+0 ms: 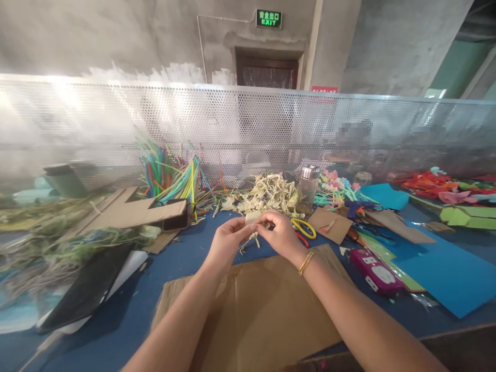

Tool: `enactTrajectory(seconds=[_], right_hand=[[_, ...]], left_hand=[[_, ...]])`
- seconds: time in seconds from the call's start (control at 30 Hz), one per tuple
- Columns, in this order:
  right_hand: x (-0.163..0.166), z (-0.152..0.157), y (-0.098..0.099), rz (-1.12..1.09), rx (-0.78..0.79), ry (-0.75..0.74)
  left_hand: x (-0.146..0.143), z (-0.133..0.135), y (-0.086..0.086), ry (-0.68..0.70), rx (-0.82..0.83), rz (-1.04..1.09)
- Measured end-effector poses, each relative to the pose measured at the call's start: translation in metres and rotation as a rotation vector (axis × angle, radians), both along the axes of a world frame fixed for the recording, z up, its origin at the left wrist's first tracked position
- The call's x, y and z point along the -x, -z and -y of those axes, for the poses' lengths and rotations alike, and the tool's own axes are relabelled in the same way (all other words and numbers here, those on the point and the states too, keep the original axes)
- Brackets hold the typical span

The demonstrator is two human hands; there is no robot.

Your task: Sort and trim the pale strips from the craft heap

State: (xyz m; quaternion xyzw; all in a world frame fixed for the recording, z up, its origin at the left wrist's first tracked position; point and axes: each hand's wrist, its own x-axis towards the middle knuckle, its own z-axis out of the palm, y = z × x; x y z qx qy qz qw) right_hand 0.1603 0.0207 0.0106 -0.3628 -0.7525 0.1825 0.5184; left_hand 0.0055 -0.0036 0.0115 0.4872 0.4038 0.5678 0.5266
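My left hand (pixel 227 240) and my right hand (pixel 279 233) meet over the middle of the table, fingertips pinched together. Between them is a small pale cream piece (pixel 253 217) that looks like paper; the fingers cover part of it. A gold bracelet (pixel 306 263) circles my right wrist. Right behind the hands lies a heap of curled cream scraps (pixel 275 192). Yellow-handled scissors (pixel 304 228) rest just right of my right hand, beside a red loop (pixel 301 239). Below my forearms lies a brown cardboard sheet (pixel 267 315).
A glass jar (pixel 308 191) with a metal lid stands behind the scissors. Coloured stems (pixel 166 168) stand at back left near cut cardboard (pixel 132 214). On the right are a blue glue gun (pixel 356 208), purple case (pixel 375 271) and blue sheet (pixel 445 268). A perforated metal screen (pixel 186 113) closes the back.
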Motion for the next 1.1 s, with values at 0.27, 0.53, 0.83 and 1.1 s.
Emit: enactTrajectory(seconds=[0.27,0.53,0.83,1.1], right_hand=[[0.006,0.002,0.003,-0.169,0.145,-0.017],[0.014,0.002,0.009,-0.377,0.398,-0.038],[0.017,0.003,0.007,-0.516,0.483,-0.026],[0.017,0.002,0.01,-0.446,0.448,-0.051]], left_hand=[[-0.002,0.001,-0.002,-0.144,0.02,0.036],[-0.001,-0.001,-0.002,-0.249,-0.046,-0.064],[0.0,-0.001,-0.001,-0.234,-0.055,-0.128],[0.0,0.0,-0.004,-0.217,-0.055,-0.118]])
